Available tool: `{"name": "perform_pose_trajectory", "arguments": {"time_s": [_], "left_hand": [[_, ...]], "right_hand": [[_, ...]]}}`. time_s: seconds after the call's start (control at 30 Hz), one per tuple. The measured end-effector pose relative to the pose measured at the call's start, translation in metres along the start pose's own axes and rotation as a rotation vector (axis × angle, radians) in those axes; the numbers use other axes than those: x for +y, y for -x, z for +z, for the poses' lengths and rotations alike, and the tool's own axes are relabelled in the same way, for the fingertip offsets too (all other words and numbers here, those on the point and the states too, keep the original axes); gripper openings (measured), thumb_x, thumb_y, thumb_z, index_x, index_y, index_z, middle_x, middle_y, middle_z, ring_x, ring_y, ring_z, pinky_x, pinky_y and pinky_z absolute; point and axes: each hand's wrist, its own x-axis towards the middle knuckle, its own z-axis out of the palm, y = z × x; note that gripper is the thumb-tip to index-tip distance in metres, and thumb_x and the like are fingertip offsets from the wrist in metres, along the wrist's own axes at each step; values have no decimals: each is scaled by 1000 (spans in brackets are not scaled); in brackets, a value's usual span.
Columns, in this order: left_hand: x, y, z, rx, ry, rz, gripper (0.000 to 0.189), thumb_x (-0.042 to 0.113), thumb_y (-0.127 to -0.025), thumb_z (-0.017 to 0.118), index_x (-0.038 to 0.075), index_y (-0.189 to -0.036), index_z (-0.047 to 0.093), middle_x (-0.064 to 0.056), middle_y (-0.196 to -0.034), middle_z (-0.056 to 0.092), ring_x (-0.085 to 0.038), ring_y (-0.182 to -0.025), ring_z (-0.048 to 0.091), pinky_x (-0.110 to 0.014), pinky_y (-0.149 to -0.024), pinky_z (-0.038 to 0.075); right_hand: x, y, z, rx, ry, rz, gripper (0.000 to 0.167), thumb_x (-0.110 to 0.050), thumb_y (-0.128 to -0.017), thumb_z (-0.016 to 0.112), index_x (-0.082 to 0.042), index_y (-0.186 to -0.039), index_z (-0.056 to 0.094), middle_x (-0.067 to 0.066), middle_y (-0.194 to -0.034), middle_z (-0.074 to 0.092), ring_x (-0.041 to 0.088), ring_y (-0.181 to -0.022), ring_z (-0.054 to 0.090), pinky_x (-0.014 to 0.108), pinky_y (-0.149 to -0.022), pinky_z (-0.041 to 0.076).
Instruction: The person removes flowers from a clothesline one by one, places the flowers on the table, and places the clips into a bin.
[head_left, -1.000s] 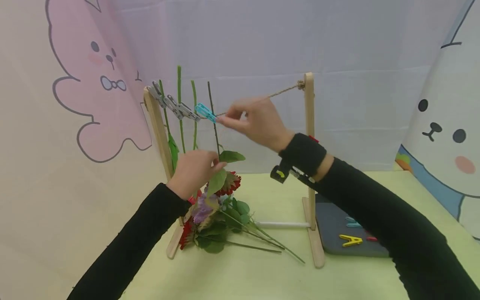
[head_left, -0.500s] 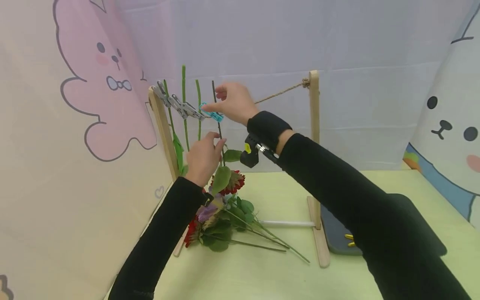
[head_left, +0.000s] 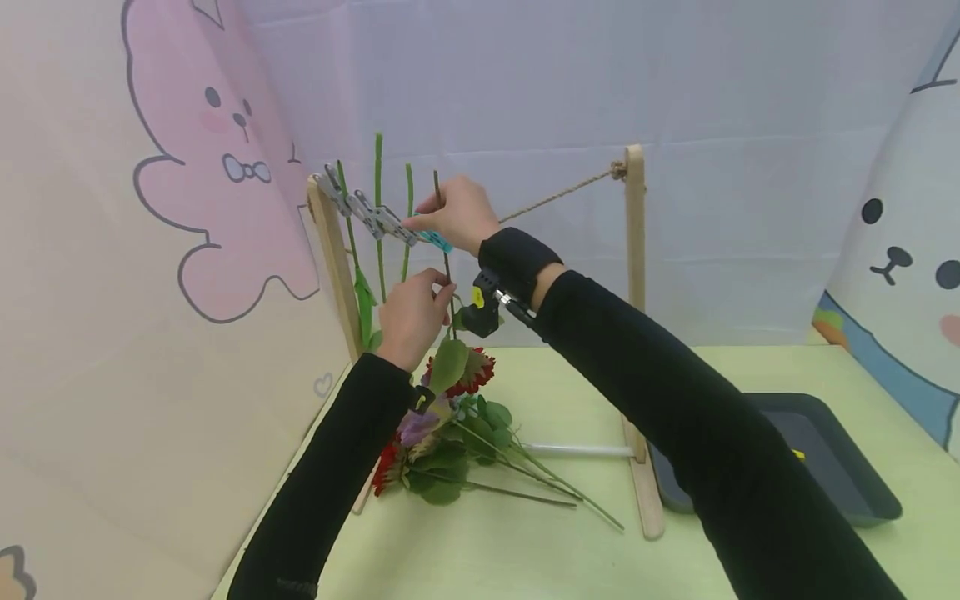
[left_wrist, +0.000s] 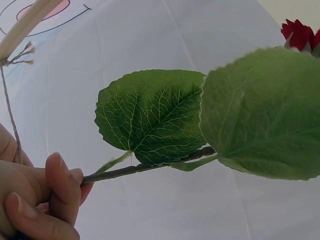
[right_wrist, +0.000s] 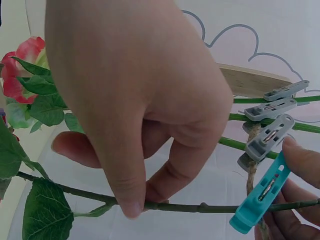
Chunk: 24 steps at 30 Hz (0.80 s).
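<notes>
Your left hand [head_left: 416, 315] pinches the stem [right_wrist: 185, 207] between thumb [right_wrist: 131, 204] and fingers [right_wrist: 172, 175]. Your right hand [head_left: 462, 215], fingers curled in close, grips the blue clip [right_wrist: 262, 197], which lies across that stem at the rope [right_wrist: 251, 182].

Moved bare left hand [head_left: 411, 317] higher up the thin dark stem [right_wrist: 185, 206]; shifted bare right hand [head_left: 461, 215] to the upper end of the turquoise plastic clothespin [right_wrist: 260, 199].
</notes>
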Motion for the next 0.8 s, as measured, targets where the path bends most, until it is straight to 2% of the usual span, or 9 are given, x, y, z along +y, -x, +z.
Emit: {"name": "perform_pose_trajectory", "arguments": {"time_s": [0.2,0.4,0.5,0.63,0.73,0.8], "left_hand": [[0,2,1,11,-20,23,26,29,-99,42,14,-113,57,-6,-66,60,-18,-52,49,-30,-48,32],[-2,4,7,10,-38,38,26,27,-100,38,14,-115,55,-6,-66,57,-18,-52,47,-30,-49,30],[-1,7,9,19,-45,58,25,26,-100,40,12,-112,57,-4,-60,52,-16,-47,42,-28,-45,26],[1,12,13,12,-47,121,24,22,-99,42,7,-106,58,-2,-54,42,-14,-42,35,-25,-42,22],[2,16,16,-6,-27,145,22,22,-98,43,6,-105,58,-4,-59,49,-14,-46,41,-25,-43,26],[2,19,17,-27,-3,140,19,19,-97,46,7,-105,58,-5,-66,56,-16,-52,47,-26,-45,29]], "right_hand": [[1,4,7,38,-45,-57,27,-25,-87,64,-5,-105,65,10,-106,64,23,-100,56,30,-85,45],[2,3,13,117,-85,-105,23,-24,-90,60,-5,-102,65,10,-103,63,21,-99,56,26,-87,42],[5,3,15,160,-167,-127,21,-21,-90,59,-4,-100,66,11,-100,63,21,-95,56,25,-84,42],[8,2,16,209,-306,-121,20,-19,-89,61,-3,-100,66,10,-99,62,20,-94,55,25,-83,42],[8,0,16,245,-401,-101,21,-19,-88,62,-3,-101,66,9,-100,62,20,-95,55,26,-83,41],[8,-2,17,269,-455,-92,21,-19,-88,62,-3,-101,67,8,-100,62,19,-97,54,26,-83,41]]}}
